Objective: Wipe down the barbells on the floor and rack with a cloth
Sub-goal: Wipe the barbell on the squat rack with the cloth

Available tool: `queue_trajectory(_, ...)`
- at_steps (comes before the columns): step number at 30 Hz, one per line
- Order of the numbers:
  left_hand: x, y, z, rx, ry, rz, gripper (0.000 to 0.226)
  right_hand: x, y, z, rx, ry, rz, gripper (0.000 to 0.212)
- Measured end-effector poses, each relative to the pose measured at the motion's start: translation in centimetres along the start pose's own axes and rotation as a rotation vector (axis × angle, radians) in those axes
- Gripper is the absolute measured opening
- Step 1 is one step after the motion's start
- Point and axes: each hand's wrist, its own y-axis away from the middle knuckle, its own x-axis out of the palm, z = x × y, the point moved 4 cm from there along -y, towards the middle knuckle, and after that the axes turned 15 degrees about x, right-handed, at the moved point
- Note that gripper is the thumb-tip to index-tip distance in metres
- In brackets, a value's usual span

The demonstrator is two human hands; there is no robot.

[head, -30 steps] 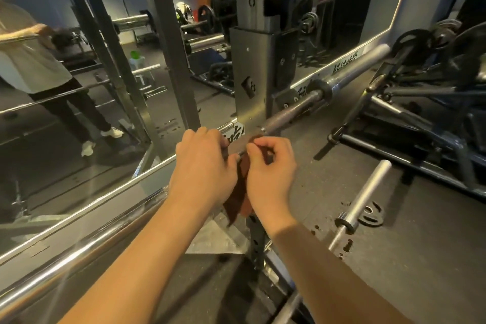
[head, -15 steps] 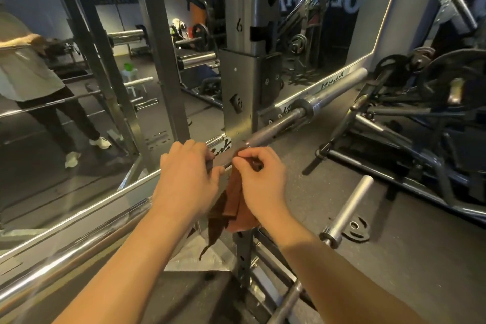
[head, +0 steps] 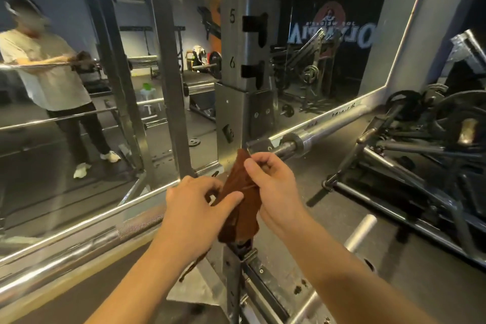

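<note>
Gym floor [head: 328, 208], dark and rubber-surfaced, fills the lower half of the view; a wall mirror [head: 65, 152] runs along the left and far side.

Nearest the camera, both forearms extend forward and slightly upward, converging at the centre of the view. The left hand [head: 196, 204] is palm-down, with thumb and fingers closed on the lower left edge of the cloth [head: 240, 208]. The right hand [head: 273, 187] is held a little higher, with thumb and forefinger pinched on the upper right edge. The brown cloth hangs between the two hands in loose folds, clear of the metal, with a corner trailing below the left wrist.

Step in hand, as judged: the cloth is being refolded or regripped between wipes. It does not appear to be pressed against any bar.

Just beyond the hands, the racked barbell [head: 86, 247] runs from lower left to upper right. Its knurled shaft passes directly under the left hand, and its sleeve [head: 328, 130] extends past the rack upright [head: 234, 47]. A second bar [head: 360, 234] lies on the floor to the right, partly hidden by the right forearm.

Next move, as judged: wrap the cloth around the shaft, close one hand over it, and draw it along the bar towards the collar. A full wrap is required so that the knurling is contacted all round. The floor bar remains to be treated; whether it is already clean cannot be told.

Beyond, plate-loaded machines [head: 434, 139] stand at far right.
</note>
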Motion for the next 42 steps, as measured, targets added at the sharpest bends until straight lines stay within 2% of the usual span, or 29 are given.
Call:
queue_trajectory(3,0.4,-0.7,-0.5,0.016,-0.043,-0.068,0.018,-1.3,0.5,0.4,-0.016,0.077,0.088,0.014)
queue_trajectory(7,2.1,-2.2,-2.1,0.058,-0.104,-0.040,0.010,-3.0,1.1,0.7,0.008,0.152,0.258,0.030)
queue_trajectory(11,4.8,-3.7,-3.5,0.102,-0.143,0.061,0.006,-5.7,-0.7,1.4,0.055,0.076,0.153,0.029)
queue_trajectory(14,6.3,-4.7,-4.2,0.098,-0.135,0.104,0.023,-8.0,-2.2,3.3,0.031,0.133,0.107,0.026)
queue_trajectory(16,6.6,-5.6,-4.7,0.099,-0.107,0.079,0.026,-9.2,-3.4,5.8,-0.035,0.188,0.103,0.026)
queue_trajectory(18,6.3,-6.5,-4.3,0.075,-0.163,0.040,0.032,-10.6,-5.3,9.1,-0.211,0.392,0.046,0.028)
queue_trajectory(21,5.6,-7.6,-2.2,-0.020,-0.479,0.123,0.046,-11.1,-8.8,13.6,-0.487,0.865,0.066,0.031)
queue_trajectory(24,5.2,-7.6,0.1,-0.094,-0.562,0.174,0.062,-9.6,-12.4,12.7,-0.585,1.417,0.218,0.031)
queue_trajectory(26,5.3,-7.2,1.0,-0.090,-0.522,0.152,0.068,-9.3,-14.0,10.9,-0.556,1.649,0.336,0.027)
queue_trajectory(28,5.2,-6.7,1.4,-0.066,-0.497,0.117,0.058,-9.8,-14.9,10.3,-0.526,1.682,0.399,0.026)
queue_trajectory(31,5.4,-6.1,1.6,-0.025,-0.545,0.144,0.037,-10.8,-15.9,10.8,-0.505,1.605,0.394,0.023)
queue_trajectory(34,5.5,-6.2,2.3,-0.004,-0.549,0.150,0.037,-9.9,-16.1,10.5,-0.547,1.579,0.400,0.018)
queue_trajectory(38,5.7,-6.2,2.7,0.026,-0.552,0.142,0.037,-7.6,-14.9,9.5,-0.596,1.483,0.531,0.016)
queue_trajectory(42,5.8,-6.2,2.7,0.039,-0.577,0.133,0.035,-8.9,-15.7,10.9,-0.530,1.605,0.561,0.024)
